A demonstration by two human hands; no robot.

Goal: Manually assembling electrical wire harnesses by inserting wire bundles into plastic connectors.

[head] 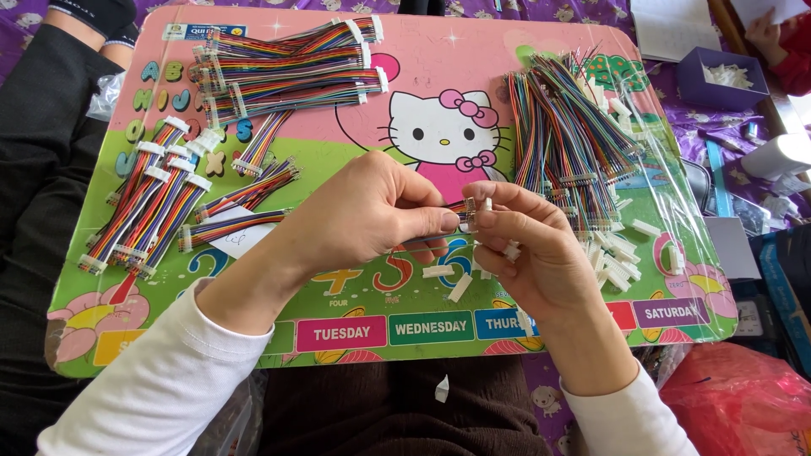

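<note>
My left hand (372, 215) pinches a short multicoloured ribbon cable (422, 239) near its end, over the middle of a pink and green cartoon lap tray (380, 93). My right hand (528, 245) meets it, fingertips closed on a small white plastic connector (485, 205) at the cable's tip. More white connectors sit tucked in my right palm. Loose white connectors (621, 262) lie on the tray just right of my right hand.
Finished cable bundles with white ends (291, 72) lie at the tray's top left, more (148, 207) at the left. A heap of bare coloured wires (566, 135) lies top right. Another person's hand (764, 34) and a purple box (718, 80) are far right. A red bag (743, 401) sits lower right.
</note>
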